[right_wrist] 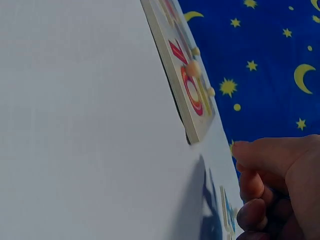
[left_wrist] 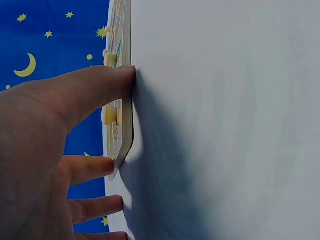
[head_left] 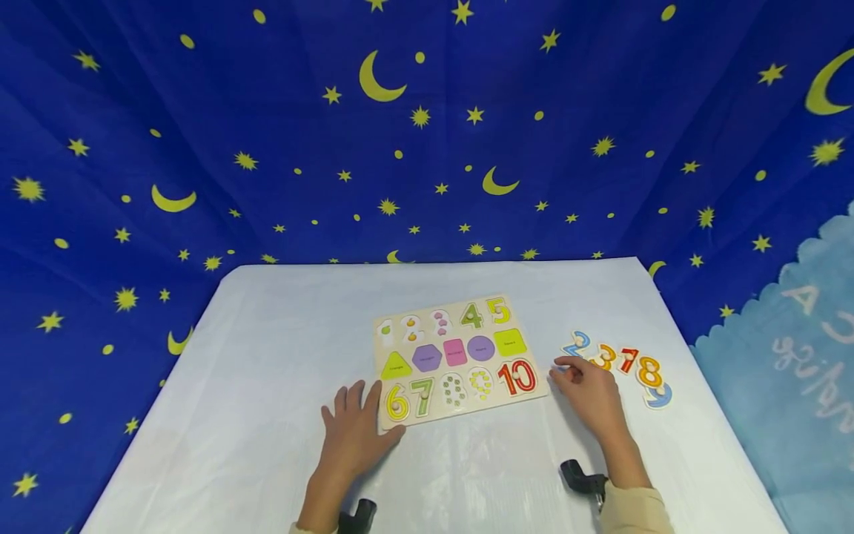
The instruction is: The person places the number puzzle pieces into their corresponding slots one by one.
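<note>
I have the left hand [head_left: 352,429] spread at the eight-o'clock corner of the number board [head_left: 437,410], thumb on its near edge; the board's long axis runs nearly nine to three. My right hand [head_left: 592,389], nearer the loose pieces [head_left: 628,360], is loosely curled, nothing visibly held; the blue 2 [head_left: 580,345] lies just beyond at one o'clock, foot hidden. Open white tabletop [head_left: 427,285] reaches toward twelve.

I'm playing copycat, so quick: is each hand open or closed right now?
Left hand: open, touching the flat beige wooden number-puzzle board.
Right hand: closed in a loose curl, holding nothing that shows.
</note>
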Available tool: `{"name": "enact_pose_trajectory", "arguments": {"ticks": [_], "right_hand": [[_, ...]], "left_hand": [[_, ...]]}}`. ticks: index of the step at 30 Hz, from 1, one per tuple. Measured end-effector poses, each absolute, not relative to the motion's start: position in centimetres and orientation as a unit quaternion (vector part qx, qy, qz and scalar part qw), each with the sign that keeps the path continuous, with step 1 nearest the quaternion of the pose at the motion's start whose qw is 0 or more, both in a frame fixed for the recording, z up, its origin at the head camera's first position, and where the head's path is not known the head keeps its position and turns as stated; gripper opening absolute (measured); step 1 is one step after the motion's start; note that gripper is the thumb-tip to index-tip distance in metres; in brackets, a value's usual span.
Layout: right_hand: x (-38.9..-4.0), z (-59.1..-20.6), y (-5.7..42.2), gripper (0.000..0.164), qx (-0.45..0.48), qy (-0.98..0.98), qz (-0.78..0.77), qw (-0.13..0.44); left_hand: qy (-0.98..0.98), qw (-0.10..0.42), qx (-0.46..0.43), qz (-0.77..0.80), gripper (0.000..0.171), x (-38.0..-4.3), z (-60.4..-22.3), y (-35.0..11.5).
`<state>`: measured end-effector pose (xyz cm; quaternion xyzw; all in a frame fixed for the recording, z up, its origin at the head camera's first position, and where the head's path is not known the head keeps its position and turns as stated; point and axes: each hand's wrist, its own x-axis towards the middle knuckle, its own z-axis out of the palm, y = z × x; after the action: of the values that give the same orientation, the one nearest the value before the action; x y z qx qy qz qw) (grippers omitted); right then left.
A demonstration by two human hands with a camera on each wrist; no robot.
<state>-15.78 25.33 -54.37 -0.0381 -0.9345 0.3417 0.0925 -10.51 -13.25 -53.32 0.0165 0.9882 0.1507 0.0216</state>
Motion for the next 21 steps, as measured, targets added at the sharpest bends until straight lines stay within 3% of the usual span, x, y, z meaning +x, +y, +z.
{"name": "enact_pose_trajectory", "arguments": {"ticks": [21], "right_hand": [[-18.1, -52.9, 28.7, 0.024, -0.075, -0.936, 0.307, 0.153]], "left_hand": [[0.988, 0.032, 0.017, 0.15, 0.087, -10.5, -53.5, -13.0]]}}
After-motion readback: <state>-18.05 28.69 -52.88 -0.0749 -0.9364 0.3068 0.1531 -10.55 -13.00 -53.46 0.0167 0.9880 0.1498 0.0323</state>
